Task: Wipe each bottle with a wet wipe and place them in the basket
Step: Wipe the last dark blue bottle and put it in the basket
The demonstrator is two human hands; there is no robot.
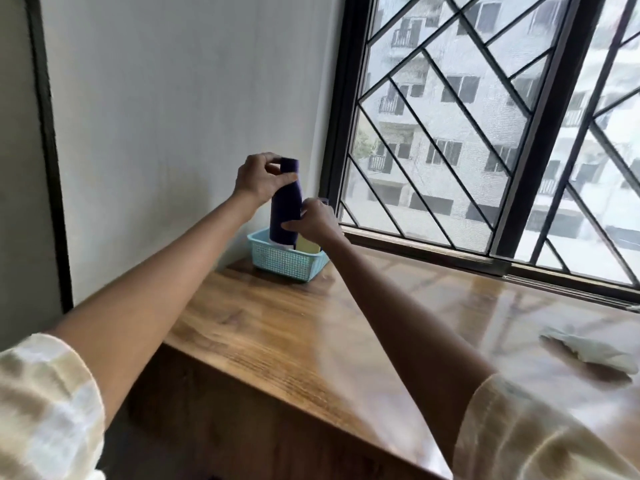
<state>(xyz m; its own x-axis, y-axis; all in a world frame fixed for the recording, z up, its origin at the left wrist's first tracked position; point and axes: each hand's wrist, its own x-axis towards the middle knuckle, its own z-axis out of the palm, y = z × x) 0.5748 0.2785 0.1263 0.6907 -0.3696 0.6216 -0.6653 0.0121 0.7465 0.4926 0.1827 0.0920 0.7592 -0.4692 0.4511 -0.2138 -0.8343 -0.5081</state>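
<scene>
Pretty far along, looked like: the dark bottle (285, 202) was gripped by the left hand (258, 180) and right hand (313, 220), half-lowered into the basket (277, 259) at 12 o'clock; the wipe (588, 348) was left at 3 o'clock.

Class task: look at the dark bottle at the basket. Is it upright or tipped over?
Upright. The bottle stands with its cap on top, its base down inside the basket. The left hand holds its neck; the right hand holds its lower side.
</scene>
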